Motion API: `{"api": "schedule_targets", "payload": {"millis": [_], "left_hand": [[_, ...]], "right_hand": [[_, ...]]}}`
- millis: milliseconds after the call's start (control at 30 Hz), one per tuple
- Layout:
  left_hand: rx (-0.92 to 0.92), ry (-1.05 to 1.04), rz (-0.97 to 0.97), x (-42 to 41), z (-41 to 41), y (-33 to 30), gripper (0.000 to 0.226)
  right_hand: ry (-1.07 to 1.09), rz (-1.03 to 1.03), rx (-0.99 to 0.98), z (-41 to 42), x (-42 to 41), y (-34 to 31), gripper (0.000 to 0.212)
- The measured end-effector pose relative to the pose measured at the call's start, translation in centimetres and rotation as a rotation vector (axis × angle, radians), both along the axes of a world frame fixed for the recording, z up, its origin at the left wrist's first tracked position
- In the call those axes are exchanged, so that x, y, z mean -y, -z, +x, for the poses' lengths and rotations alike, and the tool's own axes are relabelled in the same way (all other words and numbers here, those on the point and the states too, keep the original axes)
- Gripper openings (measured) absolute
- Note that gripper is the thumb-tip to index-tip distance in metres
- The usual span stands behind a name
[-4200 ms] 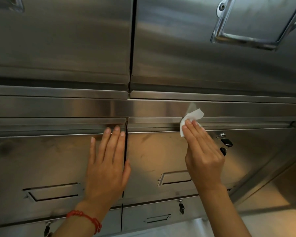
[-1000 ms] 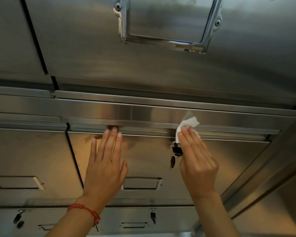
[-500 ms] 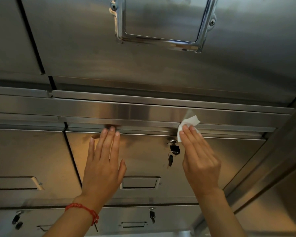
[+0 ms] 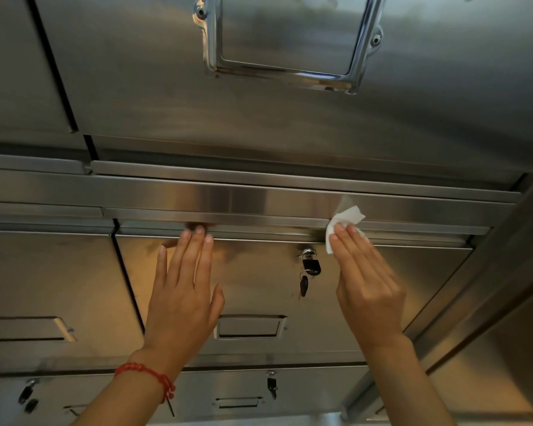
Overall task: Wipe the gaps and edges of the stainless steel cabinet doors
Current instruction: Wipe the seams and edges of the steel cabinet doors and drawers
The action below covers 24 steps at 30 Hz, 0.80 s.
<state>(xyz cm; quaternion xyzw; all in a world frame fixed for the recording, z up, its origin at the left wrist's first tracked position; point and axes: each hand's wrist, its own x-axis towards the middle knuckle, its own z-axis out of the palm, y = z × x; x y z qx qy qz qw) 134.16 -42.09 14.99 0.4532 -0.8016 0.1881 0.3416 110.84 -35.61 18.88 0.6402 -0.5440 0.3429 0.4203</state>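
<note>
The wipe [image 4: 345,222] has travelled rightward along the top edge of the cabinet door [image 4: 259,287]: a second ago my right hand [image 4: 366,281] was directly over the padlock [image 4: 310,265]; now it sits just right of it, and the lock and its hanging key [image 4: 303,285] are uncovered. The right hand's fingers lie straight, pressing the white wipe flat into the horizontal gap under the rail [image 4: 259,204]. The left hand [image 4: 182,296] has barely shifted; it rests flat and spread on the same door, fingertips at the top edge, holding nothing.

Judgement: the stretch left of the lock appears covered; the run toward the right upright remains to be wiped.

Surface: brushed steel, reflective, with dull smudges near the left fingertips. Above hangs a larger door with a chromed frame handle [image 4: 290,72]; below, further doors with recessed pulls and keys. Lighting is dim and warm.
</note>
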Motion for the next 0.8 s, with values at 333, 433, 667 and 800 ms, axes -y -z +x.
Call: {"api": "schedule_targets", "payload": {"millis": [333, 433, 667, 800], "left_hand": [[0.011, -0.006, 0.019, -0.1, 0.0, -0.1, 0.062], [0.011, -0.012, 0.022, -0.1, 0.0, -0.2, 0.062], [0.01, -0.011, 0.024, -0.2, 0.1, -0.2, 0.062], [0.009, -0.013, 0.028, -0.2, -0.1, -0.3, 0.062]], "right_hand": [[0.034, 0.003, 0.05, -0.3, -0.3, 0.0, 0.041], [0.013, 0.019, 0.033, -0.3, -0.3, 0.0, 0.039], [0.094, -0.016, 0.095, -1.9, -1.1, 0.0, 0.035], [0.044, -0.007, 0.051, -0.8, -0.4, 0.2, 0.033]]}}
